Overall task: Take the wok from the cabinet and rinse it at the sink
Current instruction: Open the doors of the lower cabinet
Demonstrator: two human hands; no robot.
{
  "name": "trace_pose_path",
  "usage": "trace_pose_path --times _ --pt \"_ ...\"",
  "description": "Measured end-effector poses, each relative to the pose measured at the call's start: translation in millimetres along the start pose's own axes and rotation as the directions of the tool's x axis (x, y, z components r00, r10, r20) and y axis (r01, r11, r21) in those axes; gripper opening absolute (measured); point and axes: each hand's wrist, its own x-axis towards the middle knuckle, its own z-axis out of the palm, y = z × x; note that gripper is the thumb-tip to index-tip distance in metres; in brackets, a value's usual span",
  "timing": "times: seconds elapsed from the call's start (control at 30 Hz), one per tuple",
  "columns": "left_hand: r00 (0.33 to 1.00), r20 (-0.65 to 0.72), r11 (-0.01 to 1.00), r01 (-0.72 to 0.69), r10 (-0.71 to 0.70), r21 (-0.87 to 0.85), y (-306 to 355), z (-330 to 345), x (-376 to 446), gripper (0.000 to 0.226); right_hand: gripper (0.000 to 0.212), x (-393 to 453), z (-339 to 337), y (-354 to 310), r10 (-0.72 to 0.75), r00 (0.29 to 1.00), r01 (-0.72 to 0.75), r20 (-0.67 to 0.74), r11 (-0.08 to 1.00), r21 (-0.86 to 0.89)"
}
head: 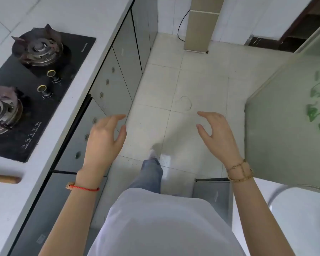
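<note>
No wok and no sink show in this head view. Grey cabinet doors run under the white counter on the left, all closed as far as I can see. My left hand hovers in front of the cabinet doors below the stove, fingers relaxed and holding nothing. My right hand hangs over the tiled floor at the same height, fingers loosely spread and empty. Neither hand touches anything.
A black two-burner gas stove sits in the counter. A wooden handle lies on the counter near its front. A frosted glass door with green leaf print stands on the right. A white round object is at lower right. Pale tiled floor lies ahead.
</note>
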Motion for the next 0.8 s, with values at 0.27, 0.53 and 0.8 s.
trace_pose_path --times 0.27,0.53,0.8 --pt "1.000 -0.012 1.000 0.003 -0.003 -0.016 -23.8 33.8 125.4 0.031 0.037 126.1 16.0 29.0 0.058 0.998 -0.058 0.040 0.998 -0.004" --pt "0.997 0.010 0.996 -0.073 0.073 -0.047 -31.5 54.4 314.7 0.030 0.037 298.4 -0.5 54.7 0.079 0.995 -0.079 -0.061 0.997 -0.004" --pt "0.983 0.116 0.990 -0.138 0.141 -0.033 -29.4 88.1 476.0 0.031 0.037 411.0 -16.3 108.1 0.207 0.974 -0.208 -0.091 0.978 -0.001"
